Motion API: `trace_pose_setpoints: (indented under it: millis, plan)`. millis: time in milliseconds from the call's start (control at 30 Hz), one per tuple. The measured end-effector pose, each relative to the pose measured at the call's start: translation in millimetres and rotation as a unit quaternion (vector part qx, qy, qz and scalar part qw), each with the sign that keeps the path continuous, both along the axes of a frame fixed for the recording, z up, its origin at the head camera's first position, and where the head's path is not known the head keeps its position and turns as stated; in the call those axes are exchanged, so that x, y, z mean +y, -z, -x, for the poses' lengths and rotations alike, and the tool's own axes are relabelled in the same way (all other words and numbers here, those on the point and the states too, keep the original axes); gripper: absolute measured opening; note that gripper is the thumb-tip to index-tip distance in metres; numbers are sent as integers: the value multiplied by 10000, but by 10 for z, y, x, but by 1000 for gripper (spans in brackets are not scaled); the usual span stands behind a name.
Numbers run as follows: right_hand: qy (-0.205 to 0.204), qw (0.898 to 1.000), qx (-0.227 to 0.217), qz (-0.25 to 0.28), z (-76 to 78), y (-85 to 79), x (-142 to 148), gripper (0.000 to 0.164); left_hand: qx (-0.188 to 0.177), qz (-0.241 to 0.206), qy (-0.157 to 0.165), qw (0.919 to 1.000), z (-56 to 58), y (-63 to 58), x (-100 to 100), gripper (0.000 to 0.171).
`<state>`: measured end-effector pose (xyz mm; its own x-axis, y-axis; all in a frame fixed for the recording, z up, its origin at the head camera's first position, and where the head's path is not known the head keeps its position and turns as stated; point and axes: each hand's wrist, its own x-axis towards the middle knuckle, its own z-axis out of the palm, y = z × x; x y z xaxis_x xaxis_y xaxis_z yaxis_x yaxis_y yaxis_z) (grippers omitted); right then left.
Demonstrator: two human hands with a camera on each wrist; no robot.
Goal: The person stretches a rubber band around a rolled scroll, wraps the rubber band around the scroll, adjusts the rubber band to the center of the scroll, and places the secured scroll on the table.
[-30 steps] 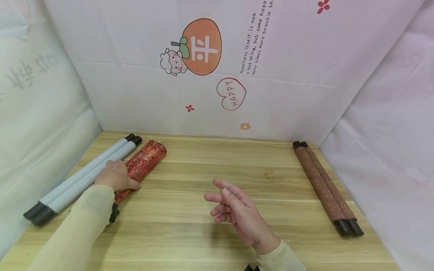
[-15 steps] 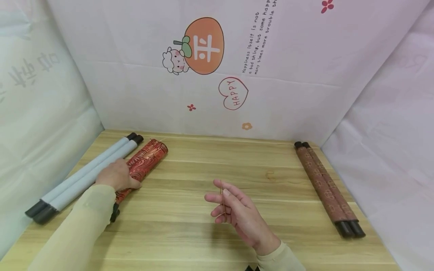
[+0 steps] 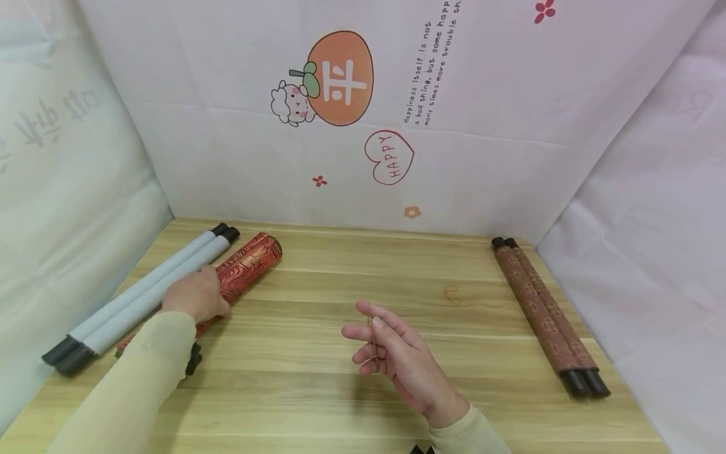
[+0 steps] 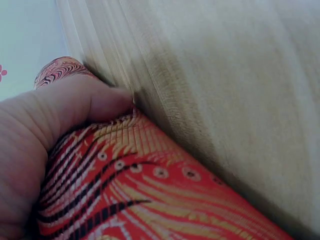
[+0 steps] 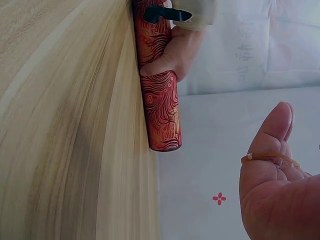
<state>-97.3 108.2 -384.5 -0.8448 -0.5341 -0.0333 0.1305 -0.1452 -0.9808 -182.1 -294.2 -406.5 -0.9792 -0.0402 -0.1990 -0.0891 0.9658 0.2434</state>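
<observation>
Red with gold and black swirls, a cylindrical roll (image 3: 246,268) lies on the pale wooden tabletop (image 3: 306,403), gripped by the left hand (image 3: 195,295), while the right hand (image 3: 405,359), fingers loosely extended, wears a thin tan rubber band (image 5: 270,156) round them.

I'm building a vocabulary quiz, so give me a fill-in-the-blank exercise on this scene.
The left hand grips the ____ swirl-patterned scroll.
The right hand has a rubber ____ looped on it.
The pale blue scroll has ends coloured ____.
The brown scroll lies to the person's ____.
Missing words: red; band; black; right.
</observation>
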Motion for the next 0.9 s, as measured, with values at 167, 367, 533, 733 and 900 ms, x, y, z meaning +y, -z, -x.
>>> trace_pose_setpoints:
  millis: [167,367,533,733,900]
  plan:
    - [-14,10000,-6,29,-4,5,5,57,182,-63,23,9998,-14,2,2,56]
    - [-14,10000,-3,44,-7,11,10,57,261,-40,36,9996,-16,29,6,55]
    - [28,10000,-10,-9,-7,18,15,57,416,-93,86,9991,-36,56,19,52]
    - [106,9998,-95,-139,-8,18,14,56,681,-179,251,9972,-71,66,64,52]
    - [152,9996,-122,-204,-5,21,9,55,969,-121,428,9943,-97,70,129,56]
